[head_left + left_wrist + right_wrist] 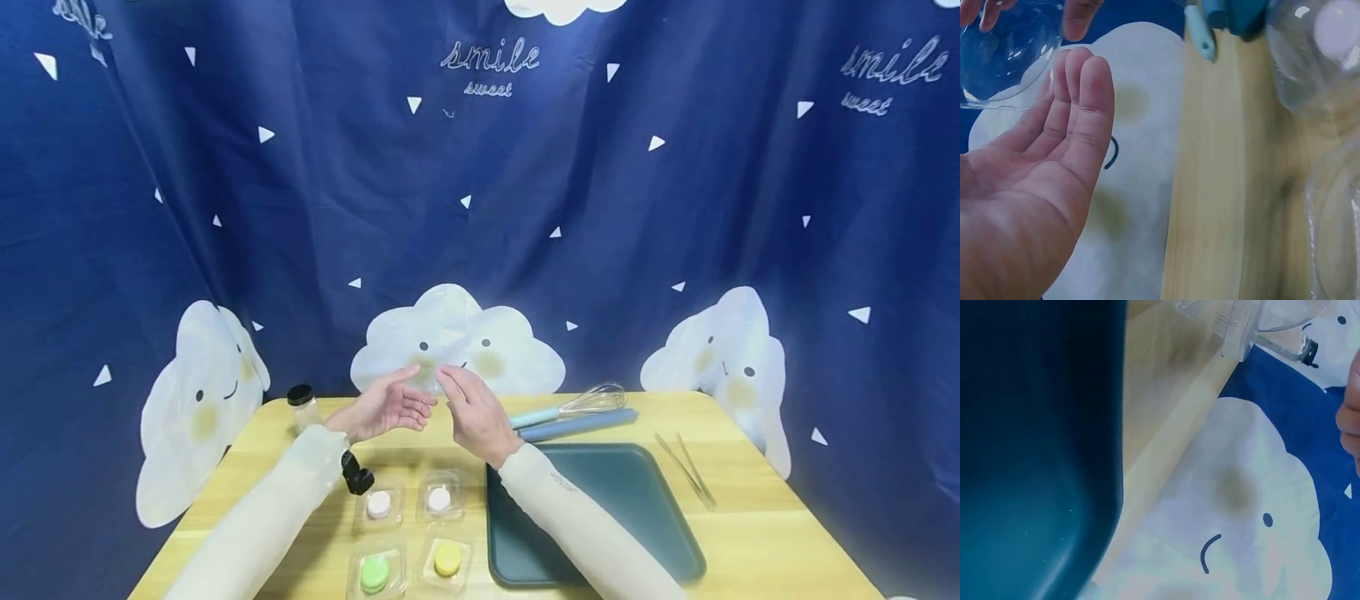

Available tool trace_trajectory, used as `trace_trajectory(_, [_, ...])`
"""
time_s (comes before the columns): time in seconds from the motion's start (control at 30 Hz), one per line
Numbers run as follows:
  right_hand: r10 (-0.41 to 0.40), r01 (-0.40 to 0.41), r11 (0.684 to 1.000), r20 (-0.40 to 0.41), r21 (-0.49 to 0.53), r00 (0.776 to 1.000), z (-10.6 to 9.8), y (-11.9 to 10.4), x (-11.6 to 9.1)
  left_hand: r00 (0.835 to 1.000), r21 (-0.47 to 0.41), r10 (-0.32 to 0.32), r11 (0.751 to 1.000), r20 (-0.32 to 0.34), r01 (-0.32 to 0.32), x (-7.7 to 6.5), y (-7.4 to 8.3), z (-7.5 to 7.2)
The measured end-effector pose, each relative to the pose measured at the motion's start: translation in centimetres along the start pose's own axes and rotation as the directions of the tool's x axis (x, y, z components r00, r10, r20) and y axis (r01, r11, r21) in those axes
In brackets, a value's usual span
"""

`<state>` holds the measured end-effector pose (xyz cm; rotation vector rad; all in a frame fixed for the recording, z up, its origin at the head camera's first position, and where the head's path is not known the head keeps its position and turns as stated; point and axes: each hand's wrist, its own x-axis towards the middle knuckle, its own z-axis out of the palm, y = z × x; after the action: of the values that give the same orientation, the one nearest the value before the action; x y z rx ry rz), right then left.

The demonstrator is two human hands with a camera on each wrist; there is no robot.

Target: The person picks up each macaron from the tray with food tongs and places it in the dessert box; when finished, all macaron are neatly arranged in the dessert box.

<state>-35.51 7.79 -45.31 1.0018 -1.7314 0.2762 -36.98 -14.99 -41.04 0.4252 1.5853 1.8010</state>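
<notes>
My left hand [386,408] is raised above the table, palm facing inward, fingers loosely extended with nothing gripped in them. Across from it, my right hand [477,417] is raised with fingertips close together. At the top left of the left wrist view, its fingers [1079,17] pinch a clear plastic lid [1007,56]. The lid is close to the left fingertips; whether they touch cannot be told. Below the hands, several clear plastic boxes hold round macaron-like pieces: one pink [378,504], one white [438,500], one green [375,573], one yellow [447,558].
A dark green tray [630,508] lies under the right forearm. Behind it are a whisk [592,402] and a blue-grey rod [581,425]. Metal tongs [686,471] lie to the right. A black-capped jar [303,407] stands at the back left, before the curtain [480,167].
</notes>
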Motion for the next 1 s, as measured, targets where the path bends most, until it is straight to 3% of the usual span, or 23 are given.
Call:
trace_trajectory(0.1, [-0.065,0.065,0.998,-0.049,-0.011,0.997,0.1,0.1,0.5,0.999,-0.022,0.018,1.000,0.037,-0.017,-0.4,0.5,-0.3])
trace_trajectory(0.27, [-0.139,0.138,0.990,-0.074,-0.022,0.988,0.2,0.3,0.4,0.999,-0.003,0.014,1.000,0.040,-0.014,-0.9,0.7,-0.4])
trace_trajectory(0.4, [-0.150,0.150,0.989,-0.051,-0.012,0.987,0.3,0.3,0.3,1.000,0.001,0.012,1.000,0.009,-0.012,-1.2,0.5,-0.4])
trace_trajectory(0.53, [-0.114,0.114,0.993,0.004,0.016,0.994,0.4,0.1,0.3,0.997,-0.003,0.062,0.998,-0.054,-0.062,-1.3,0.2,-0.5])
trace_trajectory(0.63, [-0.059,0.056,0.996,0.052,0.066,0.997,0.2,-0.1,0.2,0.977,0.066,0.150,0.988,-0.149,-0.142,-1.2,-0.1,-0.4])
trace_trajectory(0.77, [0.042,-0.062,0.977,0.100,0.205,0.994,-0.5,-0.4,0.8,0.923,0.291,0.249,0.943,-0.293,-0.163,-0.9,-0.2,-0.2])
trace_trajectory(0.83, [0.122,-0.162,0.941,0.150,0.296,0.981,-1.0,-0.6,1.3,0.901,0.391,0.280,0.910,-0.331,-0.140,-0.9,-0.1,-0.1])
trace_trajectory(0.9, [0.226,-0.301,0.876,0.230,0.377,0.947,-1.6,-0.6,1.8,0.889,0.461,0.306,0.878,-0.340,-0.126,-1.0,0.0,0.1])
trace_trajectory(0.97, [0.331,-0.449,0.774,0.319,0.446,0.888,-2.2,-0.6,2.3,0.879,0.516,0.340,0.847,-0.334,-0.131,-1.2,0.2,0.5])
trace_trajectory(1.0, [0.383,-0.525,0.704,0.367,0.478,0.848,-2.4,-0.5,2.4,0.876,0.540,0.358,0.830,-0.323,-0.141,-1.3,0.3,0.7])
